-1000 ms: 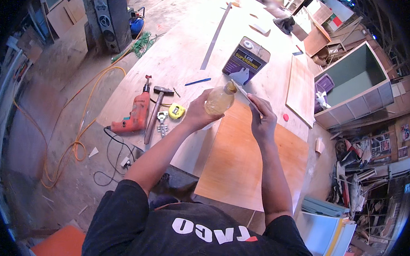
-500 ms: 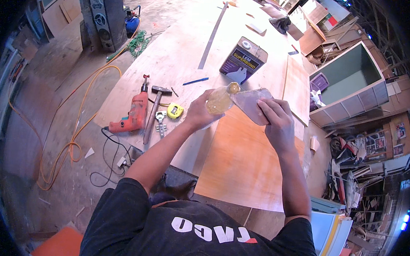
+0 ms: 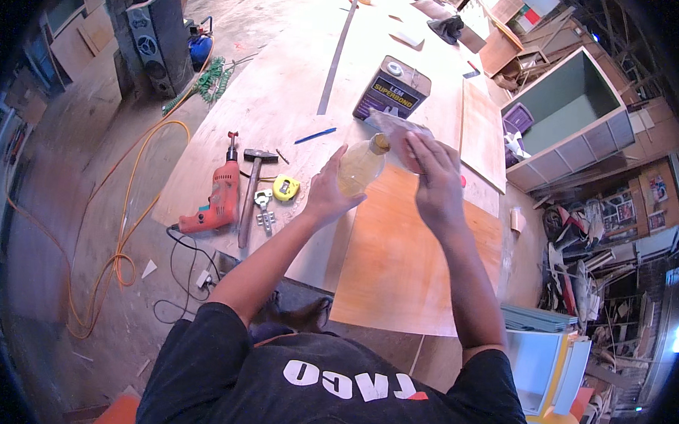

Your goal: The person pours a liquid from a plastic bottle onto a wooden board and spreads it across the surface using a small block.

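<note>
My left hand (image 3: 328,194) is closed around a clear plastic bottle (image 3: 359,171) with yellowish, glue-like stuff in it. The bottle leans to the right, its mouth up. My right hand (image 3: 438,180) grips a thin, flat, translucent scraper (image 3: 394,129), partly covered by my fingers. Its edge is at the bottle's mouth; whether they touch, I cannot tell. Both hands hover over a smooth orange-brown plywood panel (image 3: 398,265) on the worktable. Just beyond them stands a square metal glue can (image 3: 396,84), dark with a purple lower part.
Left on the table lie a red drill (image 3: 223,194), a hammer (image 3: 250,200), a yellow tape measure (image 3: 285,187), a metal hinge (image 3: 264,212), a blue pen (image 3: 315,135) and a long metal ruler (image 3: 337,58). An open cabinet box (image 3: 563,116) stands right. An orange hose (image 3: 123,231) crosses the floor.
My right hand has swung slightly left and its scraper has turned, its tip now pointing toward the can. The bottle stays in my left hand, and the view has shifted slightly.
</note>
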Demonstrator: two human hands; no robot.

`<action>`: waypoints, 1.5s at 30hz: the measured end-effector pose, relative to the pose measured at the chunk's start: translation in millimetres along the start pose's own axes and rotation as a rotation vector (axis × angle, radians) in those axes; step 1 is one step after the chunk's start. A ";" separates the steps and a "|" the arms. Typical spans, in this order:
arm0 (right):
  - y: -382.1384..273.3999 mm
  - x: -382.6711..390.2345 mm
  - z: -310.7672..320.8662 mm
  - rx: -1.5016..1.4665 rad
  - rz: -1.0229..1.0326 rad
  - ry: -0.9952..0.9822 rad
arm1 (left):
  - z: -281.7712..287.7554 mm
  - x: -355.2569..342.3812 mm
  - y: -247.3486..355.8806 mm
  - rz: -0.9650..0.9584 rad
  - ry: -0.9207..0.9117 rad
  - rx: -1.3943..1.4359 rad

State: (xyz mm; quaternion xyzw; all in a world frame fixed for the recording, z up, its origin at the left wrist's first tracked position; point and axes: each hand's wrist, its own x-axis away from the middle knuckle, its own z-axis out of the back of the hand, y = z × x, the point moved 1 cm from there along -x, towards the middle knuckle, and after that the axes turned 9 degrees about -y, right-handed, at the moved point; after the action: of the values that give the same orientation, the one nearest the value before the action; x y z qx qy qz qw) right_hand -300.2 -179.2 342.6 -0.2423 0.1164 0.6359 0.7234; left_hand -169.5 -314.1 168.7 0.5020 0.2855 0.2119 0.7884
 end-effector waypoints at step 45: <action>238.8 732.5 252.2 0.380 -1.453 0.201 | -442.7 127.9 184.7 -0.329 -0.146 -0.144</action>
State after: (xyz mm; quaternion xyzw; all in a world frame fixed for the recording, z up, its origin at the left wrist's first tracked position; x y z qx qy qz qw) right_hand -448.4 596.8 160.9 -0.1862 0.1004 -0.0571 0.9757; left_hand -376.1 137.2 159.6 0.4050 0.2900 0.0629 0.8648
